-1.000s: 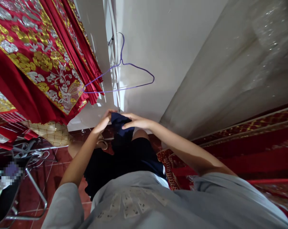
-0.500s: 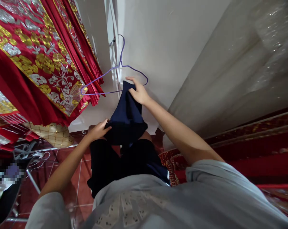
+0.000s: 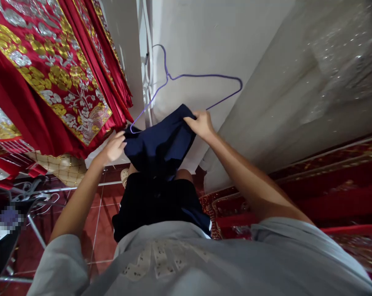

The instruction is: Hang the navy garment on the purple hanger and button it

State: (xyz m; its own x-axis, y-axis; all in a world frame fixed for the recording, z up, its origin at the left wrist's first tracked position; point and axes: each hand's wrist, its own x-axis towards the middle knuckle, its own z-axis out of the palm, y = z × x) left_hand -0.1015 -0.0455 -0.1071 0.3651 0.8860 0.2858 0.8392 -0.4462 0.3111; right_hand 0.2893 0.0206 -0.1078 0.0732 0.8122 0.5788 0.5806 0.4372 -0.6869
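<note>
A dark blue cloth [image 3: 161,142] hangs bunched between the person's two hands, in front of the knees and partly over a purple hanger [image 3: 210,75]. The right hand [image 3: 201,124] pinches the cloth's upper right corner between thumb and fingers; the left hand [image 3: 114,148] is at the cloth's left edge, its fingers slightly parted and blurred, so I cannot tell whether they are closed on it. The hanger's lower bar is mostly hidden by the cloth, its left end showing near the left hand and its right end sticking out well past the right hand. Its hook is up beside a white metal frame [image 3: 147,82], against a pale wall [image 3: 189,37]; I cannot tell whether it is caught there. Crowding the upper left is a red costume [image 3: 81,74] with gold and silver patterns, its lower hem close to the left hand and the hanger's left end. A greyish cover [image 3: 266,102] slopes along the right side, near the hanger's right end, with red cloth [image 3: 331,201] spread below it, beyond the right forearm. At lower left a chair [image 3: 1,255] with things on it stands on the red tiled floor [image 3: 95,246], and a pale shoe [image 3: 124,176] shows beside the knees.
</note>
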